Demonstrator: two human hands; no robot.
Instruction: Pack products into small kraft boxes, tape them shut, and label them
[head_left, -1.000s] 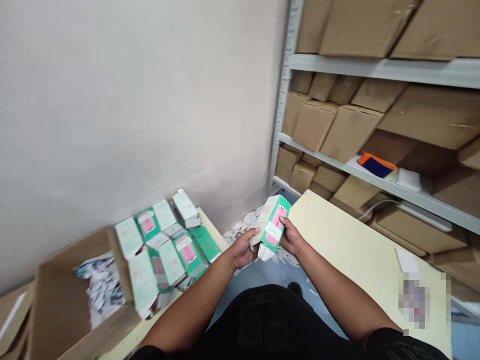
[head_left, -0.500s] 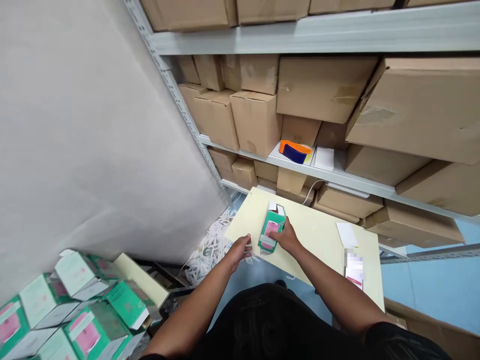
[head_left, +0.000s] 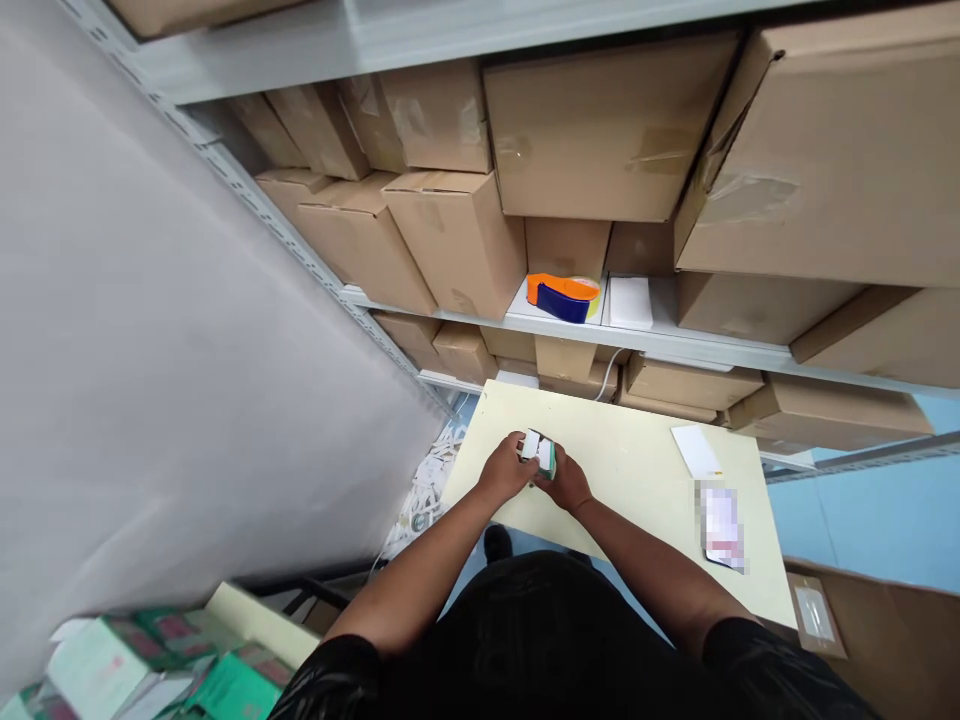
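A small green and white carton (head_left: 545, 455) stands over the pale yellow table (head_left: 622, 450), its white end flaps facing up at me. My left hand (head_left: 510, 468) grips its left side, with fingers at the flaps. On the other side my right hand (head_left: 566, 482) is wrapped round the lower right of the carton. The hands hide most of its printed sides. Whether the carton's base touches the tabletop, I cannot tell.
Shelves with brown cardboard boxes (head_left: 585, 140) rise behind the table. An orange and blue tape dispenser (head_left: 562, 298) sits on one shelf. White paper (head_left: 696, 452) and a blurred packet (head_left: 721, 525) lie at the table's right. More green cartons (head_left: 232, 685) are piled lower left.
The carton has turned from lying with its printed face showing to flaps up. My left hand, free before, has come onto it. The view has shifted.
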